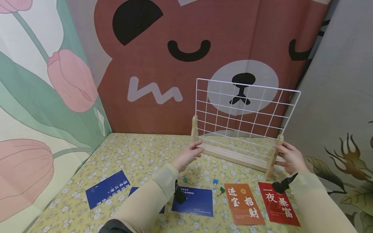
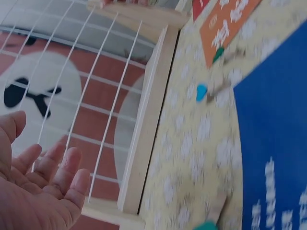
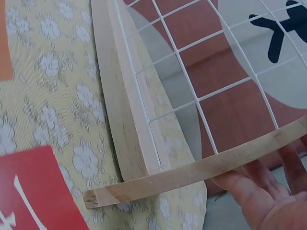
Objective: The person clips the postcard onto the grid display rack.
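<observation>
A white wire grid stands upright in a pale wooden stand, with a bar along its bottom and a post at each end. My right hand holds the right post from its outer side; in the right wrist view the post hides the fingertips. Near the left post is my left hand, its fingers loosely bent with nothing in them. In the left wrist view, that hand shows its palm in front of the grid, apart from the bar.
Nearer the front lie an orange card, a red card and several blue cards, one partly under my left arm. Small clips with green and blue hearts lie between. A flowered cloth covers the table; a bear-print curtain hangs behind.
</observation>
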`<state>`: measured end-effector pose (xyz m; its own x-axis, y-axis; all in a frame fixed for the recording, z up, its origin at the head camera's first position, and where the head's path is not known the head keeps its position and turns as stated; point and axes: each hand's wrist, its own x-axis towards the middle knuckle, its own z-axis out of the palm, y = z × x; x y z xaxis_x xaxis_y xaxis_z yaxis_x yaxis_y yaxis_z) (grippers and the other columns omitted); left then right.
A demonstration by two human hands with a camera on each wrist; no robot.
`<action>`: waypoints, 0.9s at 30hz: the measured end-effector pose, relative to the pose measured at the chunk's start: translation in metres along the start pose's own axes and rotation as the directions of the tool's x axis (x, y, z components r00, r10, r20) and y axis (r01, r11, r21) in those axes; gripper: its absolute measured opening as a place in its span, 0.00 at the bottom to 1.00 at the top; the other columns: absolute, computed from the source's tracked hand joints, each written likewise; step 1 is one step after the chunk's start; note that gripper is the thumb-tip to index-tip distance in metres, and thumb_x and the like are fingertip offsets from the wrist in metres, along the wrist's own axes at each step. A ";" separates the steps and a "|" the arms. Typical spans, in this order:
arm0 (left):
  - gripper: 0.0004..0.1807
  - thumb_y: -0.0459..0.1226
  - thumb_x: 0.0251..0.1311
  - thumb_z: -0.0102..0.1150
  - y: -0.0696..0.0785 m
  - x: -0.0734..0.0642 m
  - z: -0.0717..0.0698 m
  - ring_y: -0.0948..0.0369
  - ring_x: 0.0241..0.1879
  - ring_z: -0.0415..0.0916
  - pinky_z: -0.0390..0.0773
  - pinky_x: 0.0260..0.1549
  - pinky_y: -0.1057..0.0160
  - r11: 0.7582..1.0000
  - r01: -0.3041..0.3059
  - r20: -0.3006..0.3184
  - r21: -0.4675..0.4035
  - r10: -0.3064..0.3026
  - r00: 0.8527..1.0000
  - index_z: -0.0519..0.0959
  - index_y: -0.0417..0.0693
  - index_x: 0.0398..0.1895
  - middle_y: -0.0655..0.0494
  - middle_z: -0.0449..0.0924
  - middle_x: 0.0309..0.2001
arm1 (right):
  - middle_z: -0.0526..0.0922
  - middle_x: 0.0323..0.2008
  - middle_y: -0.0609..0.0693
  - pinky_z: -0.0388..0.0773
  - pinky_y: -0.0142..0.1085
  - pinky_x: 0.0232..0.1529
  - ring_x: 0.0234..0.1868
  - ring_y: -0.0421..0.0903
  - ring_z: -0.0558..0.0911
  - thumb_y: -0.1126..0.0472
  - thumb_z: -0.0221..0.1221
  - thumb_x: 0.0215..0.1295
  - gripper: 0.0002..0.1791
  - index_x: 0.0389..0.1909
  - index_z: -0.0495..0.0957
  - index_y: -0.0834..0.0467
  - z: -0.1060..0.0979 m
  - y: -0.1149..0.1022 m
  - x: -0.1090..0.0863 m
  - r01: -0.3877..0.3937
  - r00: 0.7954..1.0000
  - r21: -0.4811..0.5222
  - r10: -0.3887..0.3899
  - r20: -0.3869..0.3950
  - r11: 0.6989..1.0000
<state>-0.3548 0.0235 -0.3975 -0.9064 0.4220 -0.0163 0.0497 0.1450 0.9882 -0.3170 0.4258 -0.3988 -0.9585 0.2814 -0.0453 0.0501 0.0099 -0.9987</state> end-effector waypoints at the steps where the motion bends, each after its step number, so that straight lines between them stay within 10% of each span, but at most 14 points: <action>1: 0.29 0.47 0.70 0.51 -0.001 0.001 -0.005 0.50 0.55 0.72 0.66 0.60 0.46 1.000 0.005 -0.021 -0.011 -0.006 1.000 0.61 0.52 0.71 0.48 0.71 0.59 | 0.61 0.63 0.55 0.76 0.39 0.37 0.70 0.60 0.53 0.45 0.60 0.65 0.46 0.76 0.46 0.54 0.003 0.000 0.001 0.003 1.000 -0.004 -0.003 0.003 1.000; 8: 0.31 0.46 0.71 0.50 -0.012 0.000 -0.038 0.46 0.56 0.71 0.67 0.57 0.46 1.000 0.019 -0.190 -0.020 -0.022 0.982 0.59 0.45 0.72 0.44 0.69 0.60 | 0.63 0.63 0.57 0.74 0.56 0.50 0.70 0.61 0.54 0.45 0.59 0.66 0.45 0.76 0.47 0.53 0.023 -0.002 0.004 0.022 0.998 -0.030 -0.020 0.054 0.999; 15: 0.34 0.43 0.70 0.51 -0.019 -0.005 -0.065 0.41 0.62 0.63 0.63 0.61 0.45 0.994 0.001 -0.304 -0.108 -0.034 0.952 0.54 0.39 0.73 0.38 0.64 0.62 | 0.76 0.41 0.37 0.77 0.48 0.40 0.51 0.45 0.72 0.49 0.60 0.67 0.16 0.53 0.73 0.43 0.042 -0.002 0.006 0.098 0.987 -0.018 -0.095 0.133 0.995; 27: 0.37 0.49 0.71 0.49 -0.025 -0.018 -0.109 0.44 0.71 0.48 0.53 0.67 0.44 0.994 0.046 -0.379 -0.100 -0.081 0.922 0.49 0.46 0.76 0.42 0.48 0.74 | 0.58 0.67 0.63 0.67 0.61 0.56 0.68 0.60 0.58 0.47 0.57 0.68 0.43 0.75 0.48 0.59 0.088 -0.006 0.009 0.039 0.974 -0.042 -0.029 0.225 0.998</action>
<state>-0.3855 -0.0850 -0.4057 -0.9986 0.0385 -0.0373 -0.0343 0.0743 0.9966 -0.3503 0.3439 -0.3950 -0.9981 0.0583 -0.0205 0.0241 0.0613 -0.9978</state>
